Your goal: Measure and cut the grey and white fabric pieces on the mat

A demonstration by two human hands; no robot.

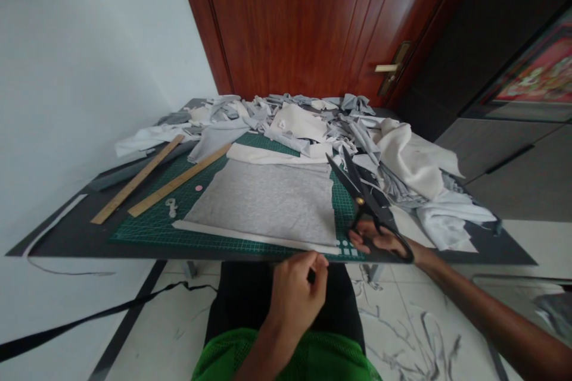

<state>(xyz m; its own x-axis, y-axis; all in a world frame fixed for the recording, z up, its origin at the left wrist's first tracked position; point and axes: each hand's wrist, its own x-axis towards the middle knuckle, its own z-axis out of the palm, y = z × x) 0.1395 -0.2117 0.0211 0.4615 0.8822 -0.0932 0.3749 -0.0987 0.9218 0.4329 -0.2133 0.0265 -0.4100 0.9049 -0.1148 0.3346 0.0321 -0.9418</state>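
Observation:
Grey fabric (pixel 272 199) with pale folded strips along its far and near edges lies flat on a green cutting mat (pixel 147 229). My right hand (pixel 379 239) has its fingers through the handles of black scissors (pixel 360 200). The scissor blades are parted and point away from me, just right of the fabric. My left hand (pixel 298 286) is closed, thumb and fingertips together, at the table's front edge by the fabric's near right corner. Whatever it may pinch is too small to make out.
Two wooden rulers (pixel 138 178) lie on the left. Fabric scraps (pixel 295 122) pile up along the back, and cream cloth (pixel 411 158) is heaped at right. A small white clip-like object (pixel 171 207) and a pink disc (pixel 199 188) rest on the mat. Cut strips litter the floor.

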